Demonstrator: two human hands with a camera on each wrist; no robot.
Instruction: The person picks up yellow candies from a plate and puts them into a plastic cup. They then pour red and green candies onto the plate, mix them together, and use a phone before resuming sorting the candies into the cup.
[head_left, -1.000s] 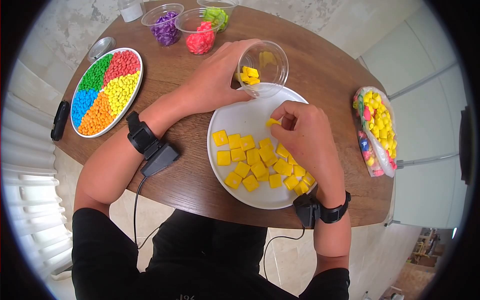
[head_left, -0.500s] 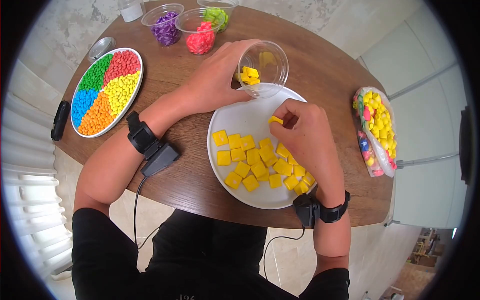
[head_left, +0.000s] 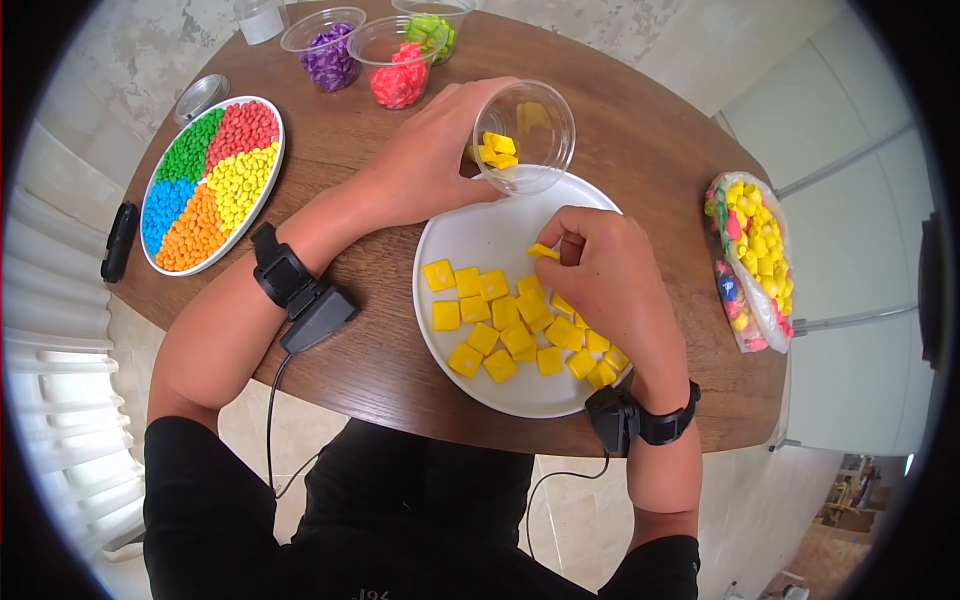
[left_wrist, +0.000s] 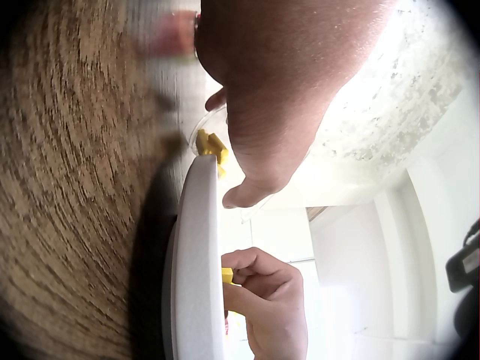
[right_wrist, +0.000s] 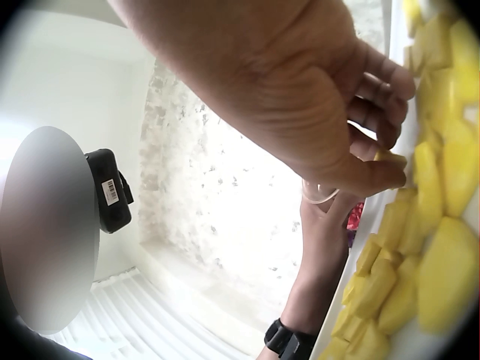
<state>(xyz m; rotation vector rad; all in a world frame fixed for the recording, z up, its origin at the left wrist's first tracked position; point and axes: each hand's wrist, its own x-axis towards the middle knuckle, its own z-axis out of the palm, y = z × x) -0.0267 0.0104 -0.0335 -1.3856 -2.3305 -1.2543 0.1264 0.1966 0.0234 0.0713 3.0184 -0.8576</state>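
Observation:
My left hand (head_left: 430,155) grips a clear plastic cup (head_left: 572,140), tipped over the far rim of a round white plate (head_left: 480,235). A few yellow square candies (head_left: 498,150) lie inside the cup. Over the plate, my right hand (head_left: 618,270) pinches one yellow square candy (head_left: 543,251) between thumb and forefinger. Many similar yellow squares (head_left: 475,310) are spread across the near half of the plate, some overlapping. In the right wrist view, the pinched candy (right_wrist: 391,157) shows at the thumb tip, close over the plate.
On the left stands a plate (head_left: 283,150) of small candies sorted by colour. Cups of purple (head_left: 330,60), pink (head_left: 400,78) and green candies (head_left: 428,35) stand at the back, near a jar (head_left: 262,22). A bag of mixed candies (head_left: 755,255) lies at the right edge.
My right hand has shifted slightly left and nearer me with the pinched candy, which has changed its tilt. The left hand and cup have stayed almost still.

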